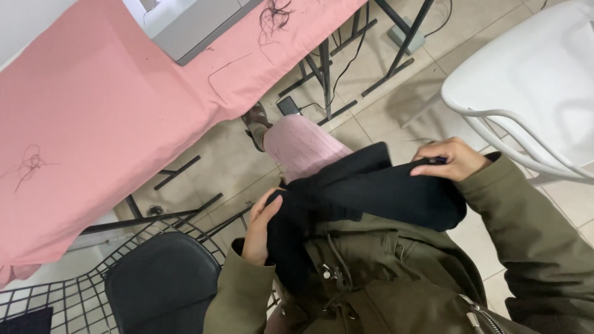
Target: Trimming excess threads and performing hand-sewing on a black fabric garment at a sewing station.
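Nearest to us is our olive-green jacket (383,278), its zipper and drawcords filling the near edge of the view. Across our lap lies a black garment (371,192), bunched and folded, stretching from near left to the right. Our left hand (260,226) grips its left end, fingers curled around the cloth and thumb pressed against the fold. Our right hand (448,159) pinches the far right edge of the same fabric between thumb and fingertips; something small and dark may sit under those fingers, but we cannot tell what it is.

Beyond the garment, our leg in pale pink trousers (303,143) reaches toward the far side, ending in a brown shoe (255,124) on the tiled floor (383,105). Just beside the shoe, a small dark foot pedal (288,106) sits among black metal table legs (325,74) and cables.

To the left, a pink cloth (99,117) covers a table, with loose dark threads scattered on it and the grey-white base of a machine (192,25) at the far edge. Near left stands a black wire chair (154,278) with a dark seat pad. At the far right is a white plastic chair (532,80).
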